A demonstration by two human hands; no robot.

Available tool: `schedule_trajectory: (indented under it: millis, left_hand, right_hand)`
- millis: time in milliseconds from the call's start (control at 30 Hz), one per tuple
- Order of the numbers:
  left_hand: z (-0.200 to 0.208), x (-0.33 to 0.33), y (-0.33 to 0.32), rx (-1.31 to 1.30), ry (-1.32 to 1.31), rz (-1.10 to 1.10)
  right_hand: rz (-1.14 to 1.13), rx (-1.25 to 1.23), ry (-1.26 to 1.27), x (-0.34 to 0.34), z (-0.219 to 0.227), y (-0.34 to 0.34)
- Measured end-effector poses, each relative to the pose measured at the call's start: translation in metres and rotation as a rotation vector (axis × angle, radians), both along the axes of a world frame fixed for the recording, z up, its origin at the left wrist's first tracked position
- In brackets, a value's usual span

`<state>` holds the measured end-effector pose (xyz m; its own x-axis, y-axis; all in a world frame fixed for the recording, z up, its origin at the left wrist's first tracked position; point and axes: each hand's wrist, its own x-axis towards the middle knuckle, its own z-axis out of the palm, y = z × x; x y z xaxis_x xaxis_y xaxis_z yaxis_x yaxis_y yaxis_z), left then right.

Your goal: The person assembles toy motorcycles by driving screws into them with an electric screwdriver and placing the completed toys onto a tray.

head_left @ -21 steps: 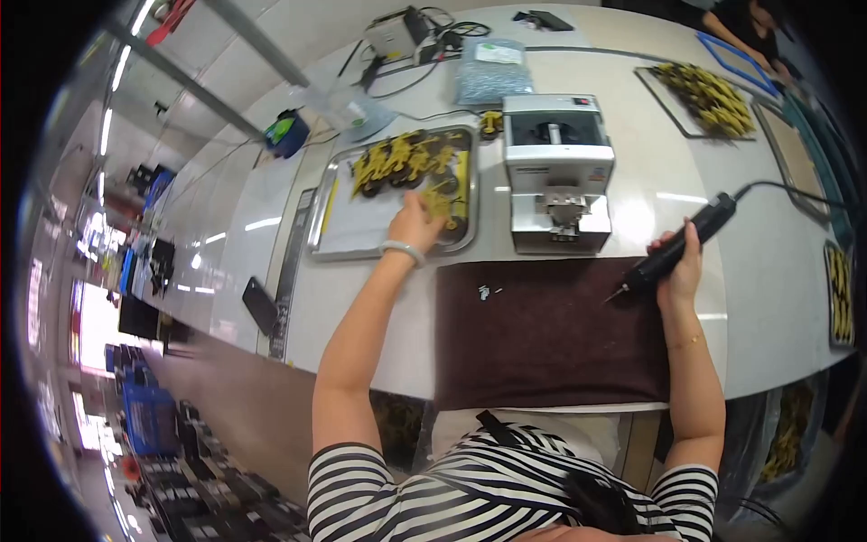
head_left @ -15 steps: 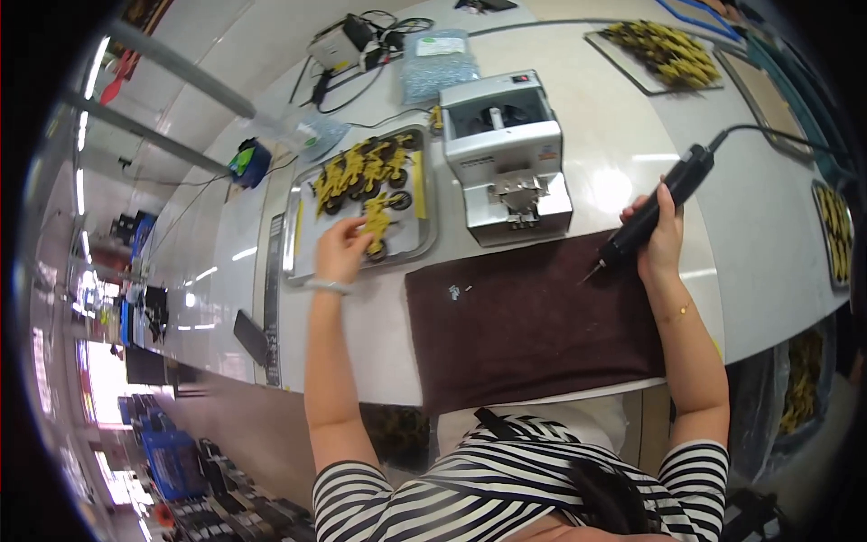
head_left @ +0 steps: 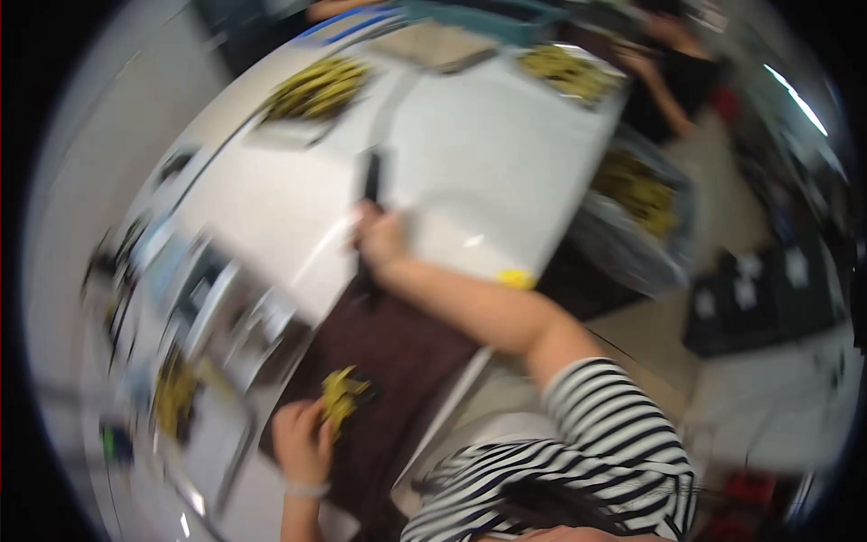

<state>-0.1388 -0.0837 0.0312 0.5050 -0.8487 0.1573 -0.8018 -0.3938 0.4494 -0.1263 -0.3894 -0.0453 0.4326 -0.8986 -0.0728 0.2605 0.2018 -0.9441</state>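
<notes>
My left hand [head_left: 302, 443], fingers closed, pinches a yellow toy-like part with dark wheels [head_left: 339, 400] above the brown cloth mat [head_left: 384, 361]. In my right hand [head_left: 384, 242] is a black electric screwdriver [head_left: 371, 185], held over the mat's far side; its tip is blurred. Left of the mat stands a silver screw feeder machine [head_left: 239, 312]. Beside it a metal tray [head_left: 237, 461] holds more yellow parts [head_left: 174, 393], smeared by motion.
Two heaps of yellow parts, one far left [head_left: 316, 88] and one far right [head_left: 567, 74], lie on the white table [head_left: 479, 154]. Off its right edge stands a plastic-lined bin [head_left: 619, 248] of yellow parts. Another person [head_left: 677, 86] is at the upper right.
The view has swung to the right and blurred. My left hand has carried a yellow part from the tray to over the mat. The screwdriver stays in my right hand.
</notes>
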Motion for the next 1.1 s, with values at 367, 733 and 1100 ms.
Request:
schedule_trajectory:
  millis: [367,733,1100]
  left_hand:
    - [-0.020,0.065,-0.081,-0.646,-0.348,-1.100]
    - [0.037,-0.032,-0.118,-0.031,-0.099,-0.520]
    - [0.041,-0.069,-0.048,-0.161,-0.191,-1.087]
  right_hand:
    - [0.094,0.030,-0.007,-0.006,0.011,-0.011]
    - [0.000,-0.151,0.059,-0.022,0.010,-0.012]
    - [-0.233,-0.149,0.324,-0.025,0.012,-0.008]
